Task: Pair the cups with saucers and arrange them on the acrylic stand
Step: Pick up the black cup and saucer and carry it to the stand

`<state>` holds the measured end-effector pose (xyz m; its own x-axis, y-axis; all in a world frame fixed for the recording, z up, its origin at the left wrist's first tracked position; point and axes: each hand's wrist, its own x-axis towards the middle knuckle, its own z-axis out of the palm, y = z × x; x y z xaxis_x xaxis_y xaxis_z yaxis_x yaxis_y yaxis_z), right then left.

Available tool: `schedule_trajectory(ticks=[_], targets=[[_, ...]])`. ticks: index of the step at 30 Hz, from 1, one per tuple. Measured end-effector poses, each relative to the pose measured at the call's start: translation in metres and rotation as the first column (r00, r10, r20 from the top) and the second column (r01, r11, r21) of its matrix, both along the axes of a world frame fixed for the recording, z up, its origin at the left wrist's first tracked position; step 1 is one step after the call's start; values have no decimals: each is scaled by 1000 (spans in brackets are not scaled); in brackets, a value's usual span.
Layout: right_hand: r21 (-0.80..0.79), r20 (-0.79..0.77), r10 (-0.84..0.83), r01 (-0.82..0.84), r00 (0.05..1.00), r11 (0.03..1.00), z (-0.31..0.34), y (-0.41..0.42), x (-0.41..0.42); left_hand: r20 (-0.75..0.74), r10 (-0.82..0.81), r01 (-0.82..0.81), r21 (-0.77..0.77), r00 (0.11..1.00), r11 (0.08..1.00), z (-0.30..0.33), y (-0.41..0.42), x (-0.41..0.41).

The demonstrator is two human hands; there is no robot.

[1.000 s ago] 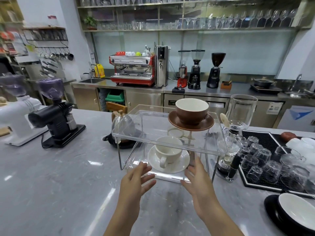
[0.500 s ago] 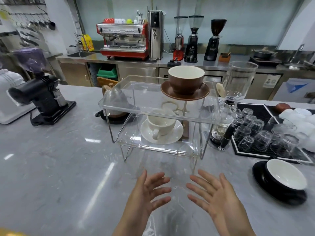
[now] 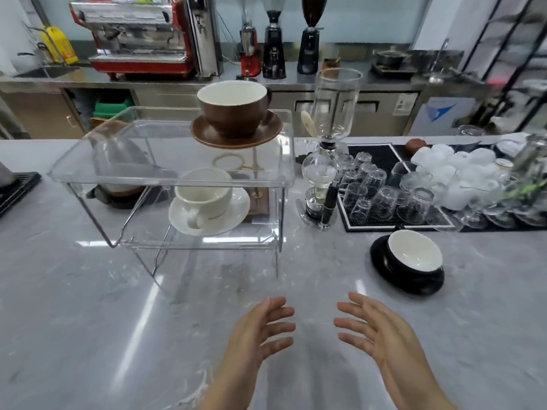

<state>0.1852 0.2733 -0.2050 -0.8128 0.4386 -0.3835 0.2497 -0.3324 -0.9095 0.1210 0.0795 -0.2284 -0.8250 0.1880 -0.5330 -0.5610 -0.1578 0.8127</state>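
Observation:
A clear two-tier acrylic stand [image 3: 88, 176] rests on the grey marble counter. On its top tier a brown cup [image 3: 233, 109] sits on a brown saucer [image 3: 204, 136]. A white cup [image 3: 204, 198] on a white saucer [image 3: 236, 211] occupies the lower tier, handle toward me. To the right on the counter, a black cup with a white inside [image 3: 414, 254] sits on a black saucer [image 3: 377, 255]. My left hand [image 3: 260, 329] and my right hand [image 3: 376, 329] hover over the counter in front of the stand, fingers apart, holding nothing.
A glass siphon brewer [image 3: 321, 173] stands right of the stand. Behind the black cup a black mat [image 3: 381, 156] holds several upturned glasses. A kettle [image 3: 118, 161] sits behind the stand. The back counter carries a red espresso machine [image 3: 133, 34] and grinders.
My hands have pulled back from the stand's lower tier toward me and spread apart. The view has tilted down and shifted right, bringing the black cup more into view.

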Motion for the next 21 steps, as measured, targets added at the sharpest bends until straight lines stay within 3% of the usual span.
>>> schedule_trajectory(ticks=[5, 10, 21], targets=[[40, -21, -46, 47, 999, 998, -2, 38, 8, -66, -51, 53, 39, 997, 998, 4, 38, 0], [119, -46, 10, -5, 999, 993, -5, 74, 11, -139, -87, 93, 35, 986, 995, 8, 74, 1], [183, -51, 31, -21, 998, 983, -6, 164, 12, -30, -35, 35, 13, 999, 999, 9, 164, -9]])
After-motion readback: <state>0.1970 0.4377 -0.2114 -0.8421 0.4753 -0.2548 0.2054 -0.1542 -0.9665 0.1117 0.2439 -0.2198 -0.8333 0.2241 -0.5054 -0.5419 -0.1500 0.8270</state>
